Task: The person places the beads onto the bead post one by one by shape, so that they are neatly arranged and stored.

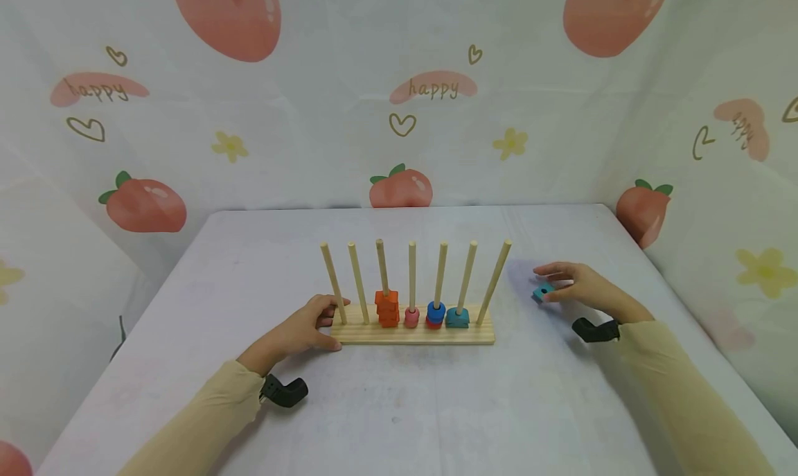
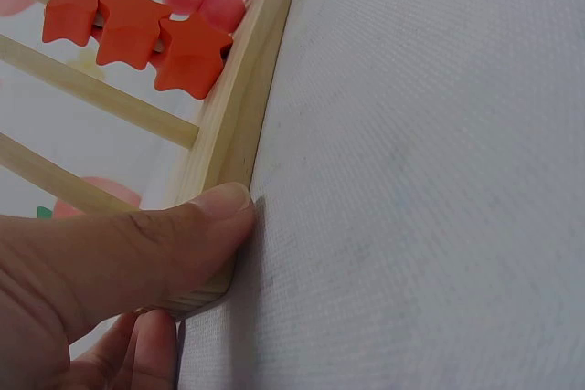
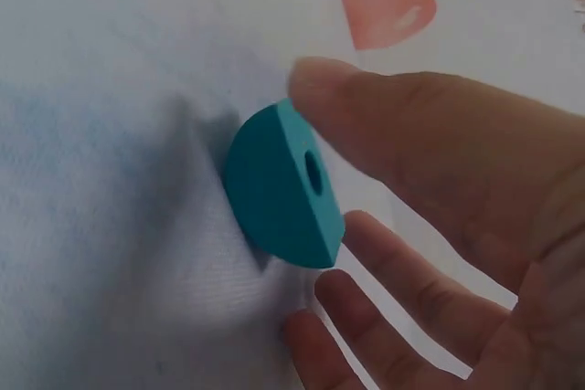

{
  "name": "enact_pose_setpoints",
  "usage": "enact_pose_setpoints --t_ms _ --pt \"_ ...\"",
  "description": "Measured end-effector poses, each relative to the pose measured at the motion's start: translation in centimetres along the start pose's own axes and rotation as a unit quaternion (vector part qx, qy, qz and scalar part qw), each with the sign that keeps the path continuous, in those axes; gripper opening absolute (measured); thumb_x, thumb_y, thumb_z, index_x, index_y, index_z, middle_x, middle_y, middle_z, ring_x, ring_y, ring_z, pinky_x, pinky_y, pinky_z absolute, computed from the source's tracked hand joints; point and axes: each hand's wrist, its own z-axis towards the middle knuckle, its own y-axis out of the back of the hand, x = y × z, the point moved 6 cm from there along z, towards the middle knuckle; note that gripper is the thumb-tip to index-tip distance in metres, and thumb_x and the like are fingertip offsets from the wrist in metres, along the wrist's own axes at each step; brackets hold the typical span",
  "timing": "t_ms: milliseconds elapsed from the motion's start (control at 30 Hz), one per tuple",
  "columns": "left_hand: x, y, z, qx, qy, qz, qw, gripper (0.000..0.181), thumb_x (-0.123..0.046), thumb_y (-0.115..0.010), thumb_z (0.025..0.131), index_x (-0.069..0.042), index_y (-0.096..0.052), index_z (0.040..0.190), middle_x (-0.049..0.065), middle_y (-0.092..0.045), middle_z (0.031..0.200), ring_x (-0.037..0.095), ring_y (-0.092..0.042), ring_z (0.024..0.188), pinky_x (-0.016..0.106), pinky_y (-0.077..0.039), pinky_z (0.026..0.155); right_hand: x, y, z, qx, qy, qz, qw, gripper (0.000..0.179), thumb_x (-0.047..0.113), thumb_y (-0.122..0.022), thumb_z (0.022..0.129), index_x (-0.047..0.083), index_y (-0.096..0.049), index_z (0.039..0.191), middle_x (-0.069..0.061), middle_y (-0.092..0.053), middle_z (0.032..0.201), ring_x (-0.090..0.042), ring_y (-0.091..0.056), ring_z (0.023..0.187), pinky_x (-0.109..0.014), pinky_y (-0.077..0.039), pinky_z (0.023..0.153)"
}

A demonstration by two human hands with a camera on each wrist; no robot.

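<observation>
My left hand (image 1: 309, 323) grips the left end of a wooden peg stacker (image 1: 361, 335), its thumb on the front edge and fingers behind the end. Several upright pegs stand in the base. Orange star beads (image 2: 128, 29) fill the third peg. Pink beads (image 1: 411, 317), then blue and red beads (image 1: 436, 312), then a teal half-round block (image 1: 458, 319) sit on the following pegs. Over on the right, my right hand (image 1: 580, 287) hovers around a loose teal half-round block (image 3: 279, 189) with a hole in its flat face. The thumb tip overlaps its upper corner; the other fingers are spread apart.
The stacker stands on a table covered with a pale cloth (image 1: 399, 407). Behind and beside it hangs a white curtain (image 1: 324, 136) printed with peaches, hearts and flowers. Each wrist carries a small black camera mount (image 1: 285, 391).
</observation>
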Motion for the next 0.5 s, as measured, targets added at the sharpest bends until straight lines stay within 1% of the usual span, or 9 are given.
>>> enact_pose_setpoints --t_ms 100,167,233,300,333,433,500 --pt "0.0 0.0 0.0 0.000 -0.001 0.000 1.0000 0.082 0.006 -0.079 0.072 0.002 -0.038 0.142 0.025 -0.029 0.135 0.038 -0.044 0.126 0.038 -0.047 0.100 -0.5 -0.2 0.3 0.016 -0.002 -0.004 0.9999 0.059 0.021 -0.078 0.081 0.000 -0.056 0.132 -0.023 -0.054 0.136 -0.038 -0.054 0.119 -0.036 -0.051 0.093" --pt "0.1 0.0 0.1 0.000 -0.001 0.001 1.0000 0.082 0.006 -0.079 0.072 0.002 -0.038 0.142 0.025 -0.029 0.135 0.038 -0.044 0.126 0.040 -0.046 0.101 -0.8 -0.2 0.5 0.024 -0.001 -0.009 0.9997 0.057 0.020 -0.079 0.080 0.001 -0.059 0.130 -0.022 -0.057 0.134 -0.029 -0.057 0.113 -0.025 -0.050 0.088" --pt "0.1 0.0 0.1 -0.002 0.002 0.002 1.0000 0.082 0.005 -0.080 0.072 0.001 -0.038 0.142 0.025 -0.030 0.135 0.038 -0.044 0.126 0.040 -0.047 0.101 -0.9 -0.3 0.7 0.030 0.005 -0.013 0.9994 0.055 0.018 -0.080 0.078 0.000 -0.061 0.127 -0.022 -0.059 0.131 -0.019 -0.057 0.106 -0.020 -0.049 0.083" --pt "0.2 0.0 0.1 -0.004 0.004 0.005 1.0000 0.081 0.005 -0.080 0.072 0.001 -0.039 0.142 0.024 -0.030 0.135 0.038 -0.045 0.126 0.038 -0.047 0.100 -1.0 -0.4 0.9 0.040 0.011 -0.016 0.9990 0.052 0.016 -0.080 0.078 0.000 -0.063 0.125 -0.022 -0.061 0.128 -0.012 -0.057 0.101 -0.017 -0.048 0.081" --pt "0.2 0.0 0.1 -0.005 0.006 0.006 1.0000 0.081 0.005 -0.080 0.072 0.001 -0.039 0.142 0.024 -0.031 0.135 0.038 -0.045 0.126 0.037 -0.047 0.099 -1.0 -0.4 1.0 0.046 0.013 -0.013 0.9988 0.051 0.015 -0.080 0.078 -0.001 -0.063 0.124 -0.022 -0.061 0.127 -0.011 -0.057 0.100 -0.017 -0.048 0.081" --pt "0.2 0.0 0.1 -0.007 0.007 0.006 0.9999 0.081 0.005 -0.080 0.072 0.001 -0.039 0.142 0.024 -0.031 0.134 0.037 -0.045 0.126 0.038 -0.047 0.100 -1.1 -0.5 1.4 0.064 0.009 -0.012 0.9978 0.046 0.014 -0.078 0.079 0.000 -0.065 0.121 -0.020 -0.063 0.124 -0.013 -0.057 0.100 -0.017 -0.048 0.081" --pt "0.1 0.0 0.0 -0.007 0.006 0.006 0.9999 0.081 0.005 -0.080 0.072 0.001 -0.039 0.142 0.024 -0.031 0.135 0.038 -0.045 0.126 0.040 -0.047 0.101 -1.1 -0.5 1.6 0.074 0.003 -0.013 0.9972 0.043 0.015 -0.077 0.081 0.000 -0.066 0.119 -0.018 -0.065 0.119 -0.016 -0.057 0.099 -0.018 -0.048 0.080"
